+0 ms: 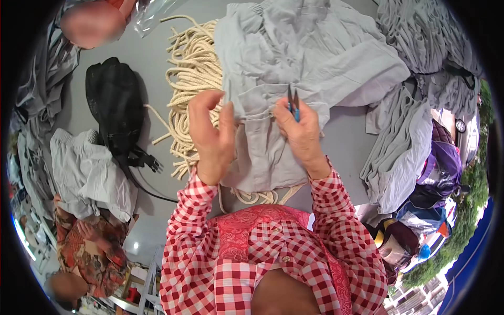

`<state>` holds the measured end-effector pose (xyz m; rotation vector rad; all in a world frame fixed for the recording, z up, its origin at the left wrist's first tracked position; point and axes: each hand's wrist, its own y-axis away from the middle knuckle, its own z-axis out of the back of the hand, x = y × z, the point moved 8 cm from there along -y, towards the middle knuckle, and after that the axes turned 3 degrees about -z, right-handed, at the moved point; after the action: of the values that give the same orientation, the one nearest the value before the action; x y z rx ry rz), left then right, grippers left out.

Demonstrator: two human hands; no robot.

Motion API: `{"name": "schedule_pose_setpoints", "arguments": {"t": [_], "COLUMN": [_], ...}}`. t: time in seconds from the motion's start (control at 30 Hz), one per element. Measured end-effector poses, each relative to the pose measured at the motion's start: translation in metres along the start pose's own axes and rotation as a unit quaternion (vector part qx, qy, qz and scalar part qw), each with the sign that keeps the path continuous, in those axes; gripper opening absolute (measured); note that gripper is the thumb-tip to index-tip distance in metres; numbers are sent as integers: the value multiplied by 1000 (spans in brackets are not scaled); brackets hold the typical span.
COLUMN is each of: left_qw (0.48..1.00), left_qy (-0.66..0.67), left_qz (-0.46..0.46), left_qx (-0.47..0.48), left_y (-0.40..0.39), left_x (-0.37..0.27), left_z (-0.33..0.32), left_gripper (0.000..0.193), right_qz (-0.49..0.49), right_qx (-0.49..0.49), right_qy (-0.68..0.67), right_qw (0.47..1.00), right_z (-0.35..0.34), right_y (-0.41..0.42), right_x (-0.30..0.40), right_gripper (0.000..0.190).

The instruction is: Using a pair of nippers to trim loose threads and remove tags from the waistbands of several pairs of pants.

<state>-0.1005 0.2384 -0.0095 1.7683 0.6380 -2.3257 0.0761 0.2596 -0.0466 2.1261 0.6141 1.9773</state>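
Light grey cotton garments [271, 153] with an elastic waist lie in front of me, over a heap of cream braided cords [193, 78]. My right hand [298, 128] holds small blue-handled thread snips [293, 106], blades pointing away from me, and its fingertips touch a seam of the cloth. My left hand [212, 132] is raised at the left edge of the garment, thumb and fingers apart; nothing shows between them. More cord pokes out under the near hem.
A black bag [116, 106] with a buckle strap and a grey garment [92, 169] lie at the left. Stacked grey garments [397, 153] hang over the grey table's [350, 130] right side. One person [92, 252] is at lower left, another [94, 23] at upper left.
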Motion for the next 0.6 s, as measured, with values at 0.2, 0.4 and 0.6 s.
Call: {"name": "schedule_pose_setpoints", "arguments": {"t": [0.2,0.4,0.6], "left_qw": [949,946,974], "left_qy": [-221,-225,-158], "left_qz": [-218,-220,-160], "left_qx": [55,84,23], "left_y": [22,24,25], "left_x": [-52,-35,-26], "left_z": [-30,-35,-7], "left_gripper": [24,20,12], "right_qz": [90,208,52], "right_qx": [-14,-15,102], "right_qy": [99,246,92], "right_qw": [991,947,989], "right_z": [-7,-14,-35], "right_y": [3,4,4], "right_x": [9,33,24], "right_gripper": [14,15,20]}}
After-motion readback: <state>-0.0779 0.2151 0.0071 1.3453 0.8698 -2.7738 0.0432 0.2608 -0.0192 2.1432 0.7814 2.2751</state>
